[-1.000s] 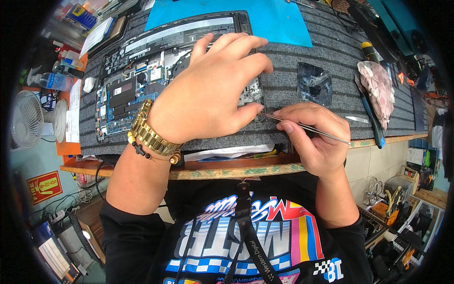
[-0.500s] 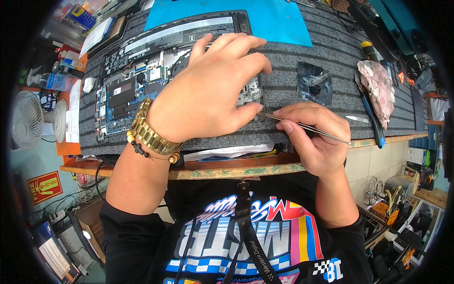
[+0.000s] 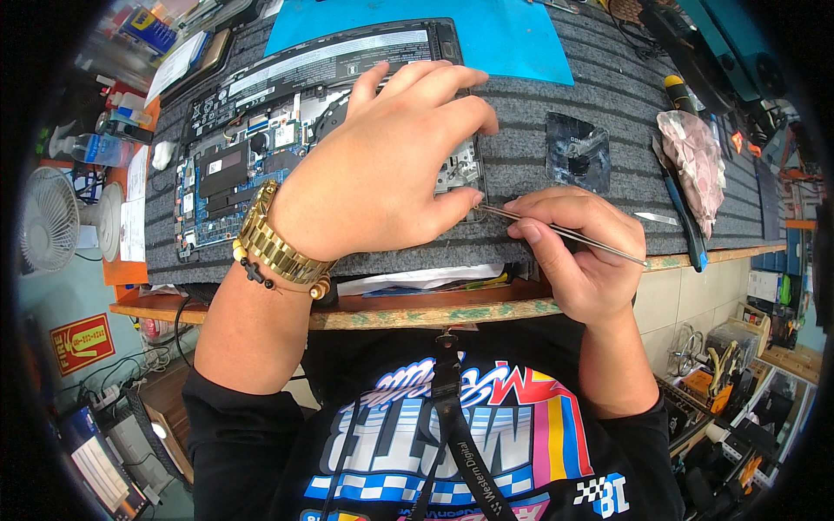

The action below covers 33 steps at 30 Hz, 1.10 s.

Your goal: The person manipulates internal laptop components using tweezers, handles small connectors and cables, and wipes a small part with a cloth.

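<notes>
An opened laptop [image 3: 228, 169] lies on the striped grey mat, its blue circuit board and long black battery [image 3: 334, 69] bare. Over its right half my left hand [image 3: 382, 165] is spread, fingers apart, hiding much of the parts below. The left thumb reaches to the laptop's near right corner. Metal tweezers [image 3: 573, 235] are pinched in my right hand [image 3: 586, 247], their tips beside that thumb at the corner. Whether the tips grip anything is too small to tell.
Right of the laptop lies a dark plastic pouch [image 3: 577, 152]. Further right are a crumpled pink bag [image 3: 693, 165], a black-and-blue tool [image 3: 682, 213] and a small blade [image 3: 656, 218]. A blue mat [image 3: 512, 39] lies behind. The wooden table edge [image 3: 417, 314] runs in front of me.
Hardly anything differs. My right hand and the tweezers have shifted very slightly; my left hand stays in place over the laptop.
</notes>
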Motion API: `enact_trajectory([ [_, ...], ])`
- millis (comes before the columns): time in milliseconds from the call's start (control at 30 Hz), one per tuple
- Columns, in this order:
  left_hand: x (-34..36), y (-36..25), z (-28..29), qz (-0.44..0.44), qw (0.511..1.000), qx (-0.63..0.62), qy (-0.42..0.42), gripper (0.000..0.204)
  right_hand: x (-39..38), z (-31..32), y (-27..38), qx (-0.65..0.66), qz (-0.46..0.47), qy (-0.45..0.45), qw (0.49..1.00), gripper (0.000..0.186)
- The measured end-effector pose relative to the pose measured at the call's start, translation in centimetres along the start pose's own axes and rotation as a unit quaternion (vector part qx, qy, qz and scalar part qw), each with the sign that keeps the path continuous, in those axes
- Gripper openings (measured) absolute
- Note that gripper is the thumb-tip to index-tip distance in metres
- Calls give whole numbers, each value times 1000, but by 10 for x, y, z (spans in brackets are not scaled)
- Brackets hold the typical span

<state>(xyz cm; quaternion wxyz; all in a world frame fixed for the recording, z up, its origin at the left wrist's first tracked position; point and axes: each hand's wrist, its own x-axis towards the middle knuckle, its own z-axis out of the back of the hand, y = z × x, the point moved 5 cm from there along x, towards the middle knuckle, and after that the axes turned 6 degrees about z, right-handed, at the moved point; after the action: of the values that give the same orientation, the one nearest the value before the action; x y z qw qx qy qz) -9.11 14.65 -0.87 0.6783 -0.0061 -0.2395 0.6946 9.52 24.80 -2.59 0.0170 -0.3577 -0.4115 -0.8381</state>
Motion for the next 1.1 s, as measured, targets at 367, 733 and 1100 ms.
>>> enact_trajectory([
  [367, 0, 0, -1, 2, 1000, -3, 3, 53, -1, 1, -1, -3, 11, -23, 1000, 11],
  [733, -1, 2, -1, 4, 1000, 2, 5, 52, -11, 8, -4, 57, -17, -88, 994, 10],
  [1100, -2, 4, -3, 17, 1000, -13, 11, 51, -36, 58, -6, -26, -13, -195, 980, 15],
])
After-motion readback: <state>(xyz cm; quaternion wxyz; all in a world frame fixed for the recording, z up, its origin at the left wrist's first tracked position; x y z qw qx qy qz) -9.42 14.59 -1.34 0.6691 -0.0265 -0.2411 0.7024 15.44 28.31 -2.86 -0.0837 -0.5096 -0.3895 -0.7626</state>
